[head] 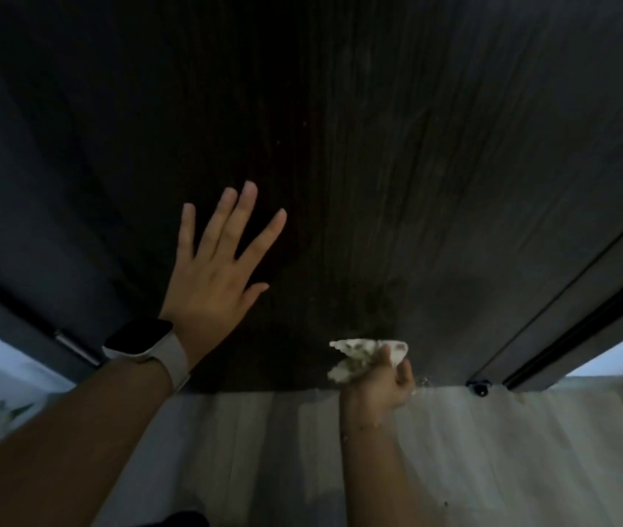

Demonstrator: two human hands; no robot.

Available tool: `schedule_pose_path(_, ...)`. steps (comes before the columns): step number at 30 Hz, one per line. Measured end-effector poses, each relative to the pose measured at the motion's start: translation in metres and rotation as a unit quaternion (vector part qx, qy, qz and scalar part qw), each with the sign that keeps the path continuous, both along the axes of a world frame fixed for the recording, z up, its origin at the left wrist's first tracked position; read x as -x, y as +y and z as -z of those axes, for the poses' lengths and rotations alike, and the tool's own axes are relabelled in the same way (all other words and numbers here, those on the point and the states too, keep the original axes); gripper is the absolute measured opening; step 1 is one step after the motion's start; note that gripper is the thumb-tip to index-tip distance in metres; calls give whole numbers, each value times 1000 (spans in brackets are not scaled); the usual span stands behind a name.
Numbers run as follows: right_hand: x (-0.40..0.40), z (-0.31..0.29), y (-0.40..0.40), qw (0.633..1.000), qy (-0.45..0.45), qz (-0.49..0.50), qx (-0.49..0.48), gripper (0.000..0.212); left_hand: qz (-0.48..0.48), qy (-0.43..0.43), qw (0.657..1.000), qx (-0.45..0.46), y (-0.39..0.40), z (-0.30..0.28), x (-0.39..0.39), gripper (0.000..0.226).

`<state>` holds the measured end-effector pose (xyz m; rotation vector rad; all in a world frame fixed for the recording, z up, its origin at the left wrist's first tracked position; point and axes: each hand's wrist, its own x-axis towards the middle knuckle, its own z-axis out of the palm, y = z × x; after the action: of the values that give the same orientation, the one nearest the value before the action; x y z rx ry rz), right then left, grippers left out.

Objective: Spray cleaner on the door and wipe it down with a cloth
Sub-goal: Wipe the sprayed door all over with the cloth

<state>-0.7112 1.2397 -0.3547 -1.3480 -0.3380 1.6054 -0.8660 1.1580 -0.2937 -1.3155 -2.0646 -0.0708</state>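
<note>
A dark wood-grain door (340,146) fills the view, grain running vertically. The left hand (211,283) lies flat against it, fingers (241,211) straight and spread. Low by the door's bottom edge, the right hand (382,382) grips a crumpled white cloth (359,353) against the door.

No legible text or labels

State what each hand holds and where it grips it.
The right hand grips a crumpled white cloth, bunched in its fingers, against the door's bottom edge. The left hand holds nothing, fingers spread.
</note>
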Motion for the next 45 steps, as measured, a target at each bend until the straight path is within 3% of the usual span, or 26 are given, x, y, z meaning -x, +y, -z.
schedule_pose_path(3,16,-3,2,1000,-3,-18,-16,37,-8,15,1000,15,0,-2,2,121)
schedule_pose_path(9,73,15,3,997,17,72,-37,21,-22,30,999,23,0,0,3,122)
schedule_pose_path(12,94,15,-23,984,-14,44,-173,22,-27,33,999,29,0,-1,2,124)
schedule_pose_path(15,86,23,-44,924,-86,-86,-362,24,-24,31,999,26,-1,-4,1,123)
schedule_pose_path(18,57,43,-36,863,-173,-184,-436,22,-20,25,999,27,-2,-4,0,119)
schedule_pose_path(26,-12,-19,67,815,-223,74,-529,26,-7,-12,1000,10,-2,-4,-4,112)
schedule_pose_path(31,7,-28,99,773,-254,113,-570,28,3,-28,999,17,-6,-7,-3,111)
schedule_pose_path(35,26,10,63,737,-290,3,-610,41,15,-25,999,30,-11,-12,-4,103)
schedule_pose_path(38,28,45,29,637,-329,-188,-671,39,37,-42,997,45,-18,-17,-3,97)
schedule_pose_path(40,24,59,10,600,-336,-308,-658,41,56,-64,995,52,-23,-22,-3,91)
schedule_pose_path(42,16,64,-5,596,-341,-351,-636,46,78,-105,990,44,-32,-27,-3,80)
schedule_pose_path(45,2,56,-15,636,-310,-361,-607,44,91,-182,979,19,-53,-32,-3,64)
